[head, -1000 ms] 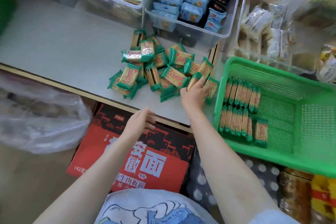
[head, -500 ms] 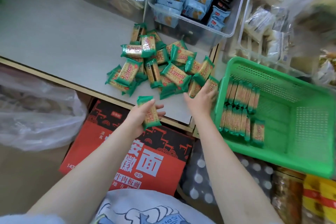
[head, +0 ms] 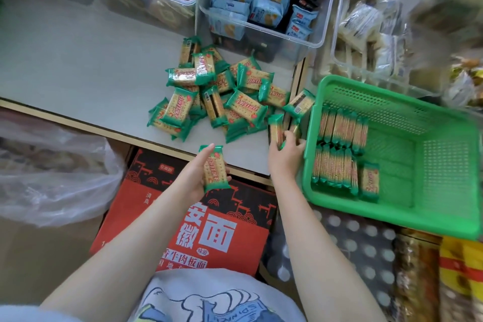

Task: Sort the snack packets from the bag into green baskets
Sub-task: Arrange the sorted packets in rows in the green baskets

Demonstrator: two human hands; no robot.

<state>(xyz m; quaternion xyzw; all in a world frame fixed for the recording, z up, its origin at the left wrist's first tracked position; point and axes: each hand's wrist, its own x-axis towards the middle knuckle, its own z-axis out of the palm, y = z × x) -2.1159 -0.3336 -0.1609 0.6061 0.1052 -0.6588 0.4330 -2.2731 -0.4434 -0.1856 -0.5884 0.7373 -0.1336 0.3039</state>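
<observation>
The person is mid-collection: packets are being gathered off the bench (head: 78, 65) before going into the green basket (head: 444, 154) at the right of the frame. The left hand (head: 198, 178), low in the centre, grips one green cracker packet (head: 214, 167) flat in its palm, fingers curled round the far edge, held just off the bench's front edge. The right hand (head: 285, 151), just beside the basket's left wall, pinches a couple of packets (head: 276, 129) stood on edge between its fingers; how many exactly cannot be told. The loose pile (head: 222, 97) lies in the middle of the frame on the bench, with one packet tipped against the basket's near corner. Inside the basket, two rows of packets (head: 339, 149) stand on edge against its left side, with one more lying flat to the right of the lower row.

The next move, by the look of it, calls for lifting the right hand's packets over the basket wall and standing them on edge beside the rows — keeping them upright so the row stays tight — and then passing over the left hand's packet.

Against the earlier frames: a second ago the left hand held nothing, and it then took up its packet; the right hand, then pressed down on the pile's right edge, now has packets lifted clear and upright, closer to the basket.
</observation>
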